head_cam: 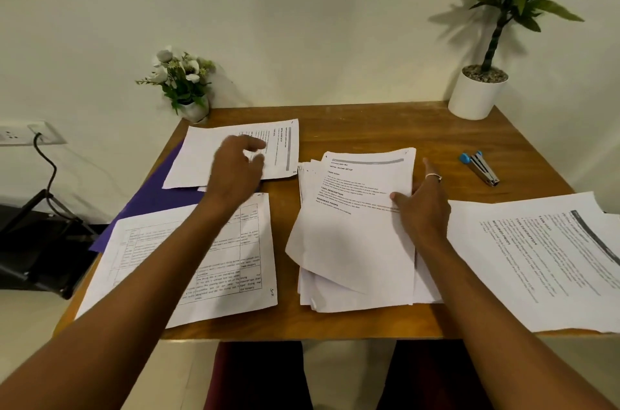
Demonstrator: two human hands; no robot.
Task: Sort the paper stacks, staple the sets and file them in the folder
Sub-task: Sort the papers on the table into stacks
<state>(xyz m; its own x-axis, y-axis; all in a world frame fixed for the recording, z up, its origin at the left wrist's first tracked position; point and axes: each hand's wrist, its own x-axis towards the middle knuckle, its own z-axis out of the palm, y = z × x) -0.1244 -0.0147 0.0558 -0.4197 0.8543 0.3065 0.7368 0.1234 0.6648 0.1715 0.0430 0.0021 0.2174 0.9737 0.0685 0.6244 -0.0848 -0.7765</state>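
Note:
A loose pile of printed sheets lies in the middle of the wooden table. My right hand pinches the right edge of its top sheet between thumb and fingers. My left hand hovers with relaxed fingers over a sheet at the far left, holding nothing. Under that sheet lies a purple folder. A sheet with a table lies near left under my forearm. Another printed set sits at the right. A blue-ended stapler lies at the far right.
A small pot of white flowers stands at the table's back left corner, and a tall plant in a white pot at the back right. A black chair and a wall socket with a cable are to the left.

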